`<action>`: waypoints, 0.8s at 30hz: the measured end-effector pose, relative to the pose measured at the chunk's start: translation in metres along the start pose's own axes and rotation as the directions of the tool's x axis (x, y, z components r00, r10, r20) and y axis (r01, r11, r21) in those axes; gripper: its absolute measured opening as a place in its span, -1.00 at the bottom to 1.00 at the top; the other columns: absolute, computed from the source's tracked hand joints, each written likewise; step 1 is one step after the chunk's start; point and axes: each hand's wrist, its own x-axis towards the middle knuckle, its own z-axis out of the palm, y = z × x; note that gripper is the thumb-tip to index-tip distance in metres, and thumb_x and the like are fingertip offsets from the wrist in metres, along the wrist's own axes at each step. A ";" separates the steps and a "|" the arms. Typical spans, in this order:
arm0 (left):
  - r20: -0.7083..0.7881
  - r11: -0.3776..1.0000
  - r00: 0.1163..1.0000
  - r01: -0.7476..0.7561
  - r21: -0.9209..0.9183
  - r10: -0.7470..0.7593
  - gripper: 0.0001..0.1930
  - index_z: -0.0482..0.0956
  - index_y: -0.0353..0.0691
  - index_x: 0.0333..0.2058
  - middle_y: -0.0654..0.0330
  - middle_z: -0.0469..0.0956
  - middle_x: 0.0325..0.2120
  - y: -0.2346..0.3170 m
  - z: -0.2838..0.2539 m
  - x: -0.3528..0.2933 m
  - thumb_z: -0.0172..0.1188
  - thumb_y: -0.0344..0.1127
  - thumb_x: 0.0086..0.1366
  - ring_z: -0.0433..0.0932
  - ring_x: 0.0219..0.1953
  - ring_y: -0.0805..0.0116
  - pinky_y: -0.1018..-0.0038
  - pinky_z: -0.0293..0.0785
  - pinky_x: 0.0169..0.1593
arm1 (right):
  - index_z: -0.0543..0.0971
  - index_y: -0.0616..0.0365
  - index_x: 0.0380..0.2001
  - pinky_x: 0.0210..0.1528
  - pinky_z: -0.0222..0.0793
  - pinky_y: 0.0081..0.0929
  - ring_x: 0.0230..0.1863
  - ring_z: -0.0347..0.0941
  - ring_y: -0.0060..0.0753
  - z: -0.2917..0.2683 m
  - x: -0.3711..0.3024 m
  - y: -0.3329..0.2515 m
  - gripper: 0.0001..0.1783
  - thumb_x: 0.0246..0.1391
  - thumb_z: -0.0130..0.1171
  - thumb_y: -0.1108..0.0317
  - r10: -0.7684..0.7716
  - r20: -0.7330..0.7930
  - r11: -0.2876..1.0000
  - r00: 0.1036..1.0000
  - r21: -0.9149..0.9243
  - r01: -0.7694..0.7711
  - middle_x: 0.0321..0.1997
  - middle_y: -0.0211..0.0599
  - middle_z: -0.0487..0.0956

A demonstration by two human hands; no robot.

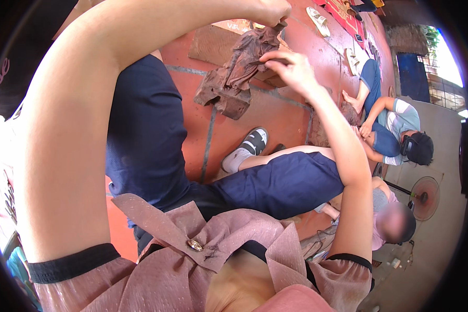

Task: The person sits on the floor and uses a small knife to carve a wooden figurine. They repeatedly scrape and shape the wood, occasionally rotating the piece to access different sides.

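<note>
A dark reddish-brown carved figure (247, 60), which looks like wood, leans at a tilt in front of me. Folds like those of a robe run down its body, and a rough blocky base (229, 99) forms its lower end. At its upper end, my left hand (275, 11) is closed round the narrow top, with its fingers partly hidden. My right hand (292, 70) comes in from the right, fingers bent in a pinch against the side of the figure. Whatever may be between those fingertips is too small to make out.
Behind the figure lies a flat wooden board (213, 46) on red floor tiles (192, 125). My sandalled foot (252, 143) is just below the base. To the right sit a person in a dark cap (418, 148) and another person (395, 221) near a standing fan (425, 197). Loose white sandals (318, 22) lie farther off.
</note>
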 end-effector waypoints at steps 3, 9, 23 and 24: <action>0.013 1.000 1.000 -0.012 -0.017 0.012 -0.73 0.67 -0.03 -0.24 0.04 0.63 -0.28 0.003 -0.002 0.000 0.14 -0.32 0.03 0.61 -0.19 0.10 0.26 0.47 -0.06 | 0.66 0.02 -0.27 -0.24 0.42 -0.56 -0.34 0.55 -0.51 -0.010 -0.004 0.008 -0.80 -0.01 0.19 0.33 0.014 -0.117 0.999 0.993 0.040 -0.009 -0.35 -0.31 0.66; -0.032 0.999 0.999 -0.032 0.042 0.033 -0.74 0.68 0.01 -0.26 0.06 0.64 -0.31 -0.005 0.007 0.008 0.15 -0.32 0.03 0.61 -0.20 0.12 0.26 0.46 -0.07 | 0.65 0.12 -0.28 -0.15 0.41 -0.61 -0.24 0.53 -0.60 -0.003 0.001 0.004 -0.83 0.03 0.18 0.39 0.004 -0.015 1.000 1.000 -0.001 -0.004 -0.30 -0.37 0.66; -0.058 0.999 0.998 0.005 0.048 -0.002 -0.75 0.67 -0.08 -0.28 0.03 0.64 -0.34 -0.002 0.008 0.004 0.16 -0.30 0.03 0.61 -0.21 0.11 0.26 0.45 -0.06 | 0.65 0.05 -0.26 -0.10 0.40 -0.54 -0.24 0.54 -0.51 -0.017 0.003 -0.005 -0.80 0.00 0.19 0.36 0.038 -0.037 0.998 0.999 0.048 -0.036 -0.28 -0.34 0.66; -0.066 0.998 0.997 0.051 0.035 -0.048 -0.75 0.67 -0.08 -0.27 0.03 0.64 -0.34 0.000 0.008 0.007 0.16 -0.30 0.03 0.61 -0.20 0.12 0.26 0.45 -0.06 | 0.64 0.09 -0.25 -0.09 0.39 -0.57 -0.23 0.53 -0.55 -0.015 0.003 -0.011 -0.80 0.01 0.18 0.40 0.042 -0.027 0.998 0.999 0.047 -0.041 -0.27 -0.34 0.65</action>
